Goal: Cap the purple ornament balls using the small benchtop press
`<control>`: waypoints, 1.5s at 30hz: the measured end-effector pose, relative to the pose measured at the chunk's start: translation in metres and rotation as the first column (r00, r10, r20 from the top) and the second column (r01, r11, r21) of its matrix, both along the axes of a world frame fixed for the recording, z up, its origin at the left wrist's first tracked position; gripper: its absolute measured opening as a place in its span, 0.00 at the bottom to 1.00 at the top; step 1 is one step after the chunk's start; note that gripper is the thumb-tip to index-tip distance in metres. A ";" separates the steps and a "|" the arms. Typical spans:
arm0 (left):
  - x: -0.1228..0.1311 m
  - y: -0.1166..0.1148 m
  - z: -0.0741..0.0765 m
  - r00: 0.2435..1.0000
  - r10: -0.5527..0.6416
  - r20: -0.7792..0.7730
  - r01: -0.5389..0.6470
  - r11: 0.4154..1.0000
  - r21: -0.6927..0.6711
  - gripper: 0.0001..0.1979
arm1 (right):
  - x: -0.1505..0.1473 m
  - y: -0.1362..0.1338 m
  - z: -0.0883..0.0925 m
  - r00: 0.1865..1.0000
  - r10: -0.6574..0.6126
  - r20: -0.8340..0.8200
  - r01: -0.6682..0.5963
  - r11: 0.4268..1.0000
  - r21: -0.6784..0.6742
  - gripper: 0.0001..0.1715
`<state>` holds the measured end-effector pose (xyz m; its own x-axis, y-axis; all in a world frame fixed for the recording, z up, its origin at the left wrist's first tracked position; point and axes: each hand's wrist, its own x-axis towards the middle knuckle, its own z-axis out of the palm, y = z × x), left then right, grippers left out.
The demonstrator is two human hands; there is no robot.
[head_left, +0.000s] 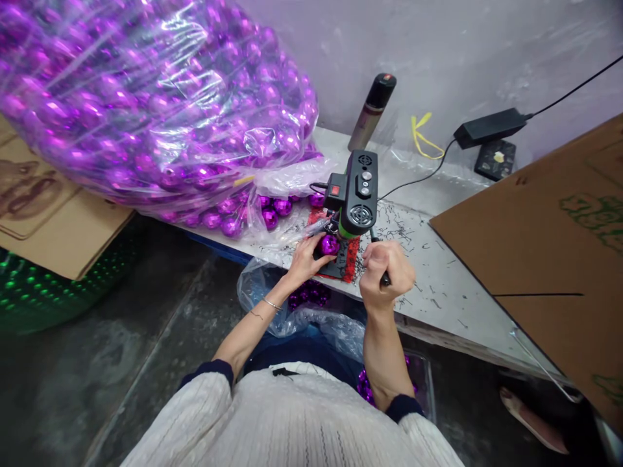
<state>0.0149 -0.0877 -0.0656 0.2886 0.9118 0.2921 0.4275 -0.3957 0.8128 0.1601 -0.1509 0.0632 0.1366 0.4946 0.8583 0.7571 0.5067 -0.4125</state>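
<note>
My left hand [309,261] pinches a shiny purple mirrored ball [329,244] between thumb and fingers. The ball sits beneath the head of a small black bench machine [361,192] with round vents, knobs and a red switch. My right hand [387,274] is wrapped in a fist round the black grip of the machine's lever [374,235], to the right of the ball. Under the ball lies the machine's dark base, with red strips [351,261] beside it. Where the machine's tip meets the ball is too small to make out.
A large clear bag of purple balls [195,117] fills the table's left. Behind the machine stand a spray can [372,110] and a black power adapter [489,128]. Cardboard [545,259] leans at right. Dark scraps litter the white tabletop [438,272]. More purple balls [309,295] lie in plastic below its edge.
</note>
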 end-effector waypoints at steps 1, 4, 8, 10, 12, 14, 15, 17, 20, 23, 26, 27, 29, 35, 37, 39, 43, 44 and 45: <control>0.001 0.000 0.000 1.000 -0.018 -0.004 0.018 1.000 0.016 0.33 | 0.000 0.000 0.000 1.000 0.009 -0.001 -0.009 1.000 0.005 0.16; 0.001 -0.002 0.001 0.997 -0.076 0.002 0.076 0.996 0.051 0.32 | 0.000 -0.001 0.000 1.000 0.027 0.005 -0.027 0.999 0.021 0.15; 0.000 -0.001 0.003 0.993 -0.122 0.010 0.121 0.992 0.044 0.33 | 0.000 -0.002 -0.002 0.999 0.019 0.035 -0.020 0.999 0.024 0.14; 0.000 0.001 0.002 0.992 -0.129 0.017 0.128 0.991 0.026 0.33 | 0.000 -0.002 -0.003 0.999 0.014 0.050 -0.015 1.000 0.026 0.14; 0.001 0.003 -0.001 0.991 -0.130 0.036 0.130 0.991 0.014 0.34 | 0.001 -0.003 -0.004 0.998 0.015 0.058 -0.017 0.999 0.034 0.14; 0.002 0.004 -0.004 0.989 -0.134 0.059 0.134 0.991 0.005 0.35 | 0.001 -0.003 -0.005 0.998 0.022 0.062 -0.025 0.999 0.038 0.13; 0.002 0.004 -0.006 0.988 -0.138 0.067 0.138 0.990 0.001 0.35 | 0.001 -0.004 -0.006 0.998 0.028 0.062 -0.030 0.999 0.037 0.13; 0.001 0.004 -0.008 0.987 -0.144 0.066 0.145 0.989 -0.009 0.36 | 0.000 -0.005 -0.009 0.998 0.035 0.056 -0.037 0.999 0.032 0.13; 0.000 0.003 -0.010 0.988 -0.145 0.057 0.146 0.989 -0.012 0.36 | -0.002 -0.007 -0.018 0.999 0.033 0.040 -0.034 0.999 0.034 0.13; 0.000 0.003 -0.011 0.987 -0.144 0.068 0.144 0.990 0.000 0.37 | -0.005 -0.008 -0.033 0.999 0.034 0.025 -0.035 0.998 0.051 0.12; 0.001 0.004 -0.013 0.987 -0.140 0.075 0.140 0.990 0.009 0.37 | -0.007 -0.007 -0.048 0.999 0.034 0.007 -0.035 0.996 0.081 0.13; 0.001 0.004 -0.013 0.987 -0.139 0.076 0.139 0.990 0.012 0.37 | -0.007 -0.006 -0.052 1.000 0.026 0.004 -0.027 0.996 0.091 0.13; 0.001 0.004 -0.014 0.987 -0.138 0.079 0.137 0.990 0.018 0.37 | -0.008 -0.005 -0.059 1.000 0.005 -0.001 -0.005 0.994 0.106 0.14; 0.001 0.003 -0.016 0.988 -0.138 0.072 0.136 0.990 0.028 0.37 | -0.010 -0.003 -0.057 0.999 0.012 -0.037 -0.007 0.991 0.132 0.15; 0.001 0.003 -0.016 0.987 -0.141 0.077 0.139 0.990 0.028 0.37 | -0.008 -0.004 -0.050 0.999 0.027 -0.024 -0.024 0.992 0.125 0.16; 0.001 0.002 -0.016 0.988 -0.139 0.074 0.138 0.990 0.016 0.37 | -0.005 -0.005 -0.044 0.999 0.034 -0.004 -0.033 0.995 0.098 0.16; 0.001 0.001 -0.014 0.990 -0.127 0.055 0.128 0.992 -0.011 0.36 | -0.002 -0.006 -0.042 1.000 0.028 -0.001 -0.028 0.997 0.073 0.15; 0.001 0.001 -0.014 0.991 -0.126 0.053 0.127 0.992 -0.007 0.36 | -0.003 -0.006 -0.045 1.000 0.030 -0.003 -0.030 0.996 0.078 0.15; 0.001 0.001 -0.014 0.991 -0.126 0.053 0.126 0.992 0.002 0.36 | -0.004 -0.006 -0.048 0.999 0.032 -0.008 -0.031 0.996 0.087 0.15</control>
